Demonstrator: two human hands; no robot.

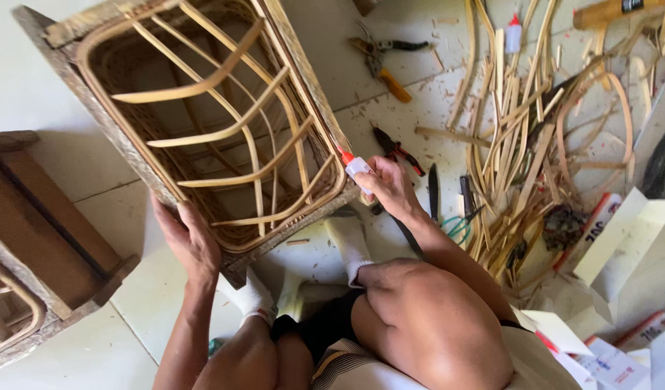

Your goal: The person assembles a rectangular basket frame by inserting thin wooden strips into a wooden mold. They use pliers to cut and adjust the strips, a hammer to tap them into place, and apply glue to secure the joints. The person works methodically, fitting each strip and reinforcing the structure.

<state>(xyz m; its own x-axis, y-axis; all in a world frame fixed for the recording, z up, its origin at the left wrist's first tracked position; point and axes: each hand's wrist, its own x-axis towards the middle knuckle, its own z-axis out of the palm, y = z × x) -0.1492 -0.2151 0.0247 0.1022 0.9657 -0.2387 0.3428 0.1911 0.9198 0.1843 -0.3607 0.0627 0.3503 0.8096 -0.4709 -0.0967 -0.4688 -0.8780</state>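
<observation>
A woven rattan basket frame (202,123) with curved cane ribs stands tilted on the tiled floor in front of me. My left hand (187,238) grips its lower edge and steadies it. My right hand (389,186) holds a small white glue bottle (355,167) with a red nozzle, the tip touching the frame's right rim near its lower corner. My knees and white socks are below the frame.
Loose cane strips (520,130) lie piled at right. Pliers (383,58), red-handled cutters (399,150), a dark knife (433,189) and a second glue bottle (514,32) lie on the floor. A wooden stool (44,238) stands at left, white cardboard boxes (628,245) at lower right.
</observation>
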